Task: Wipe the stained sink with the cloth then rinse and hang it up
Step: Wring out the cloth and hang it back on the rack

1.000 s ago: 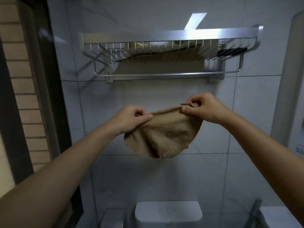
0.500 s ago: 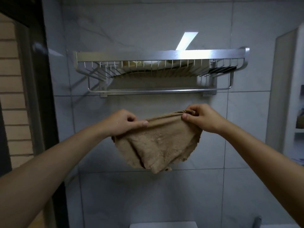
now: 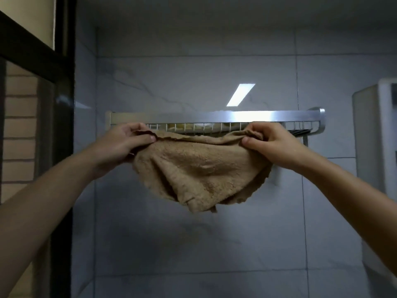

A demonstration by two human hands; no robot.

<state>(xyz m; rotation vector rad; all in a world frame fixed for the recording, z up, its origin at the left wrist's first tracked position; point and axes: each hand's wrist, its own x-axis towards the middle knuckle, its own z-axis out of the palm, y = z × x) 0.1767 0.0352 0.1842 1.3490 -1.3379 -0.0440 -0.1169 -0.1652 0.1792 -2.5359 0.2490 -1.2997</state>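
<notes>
Head view: two bare forearms reach up from the lower corners, with open tiled wall below and between them. The left hand pinches the cloth at its upper left edge, thumb on the near face and fingers curled behind. The right hand grips the upper right edge the same way. Between the hands the top hem runs nearly level, and the tan body sags below them in loose folds, its lowest frayed edge hanging free in front of the wall. Just behind and above the knuckles sits the metal wall rack, its lower part hidden by hands and cloth. Left of the left hand stands a dark door frame; right of the right hand, a white cabinet.
</notes>
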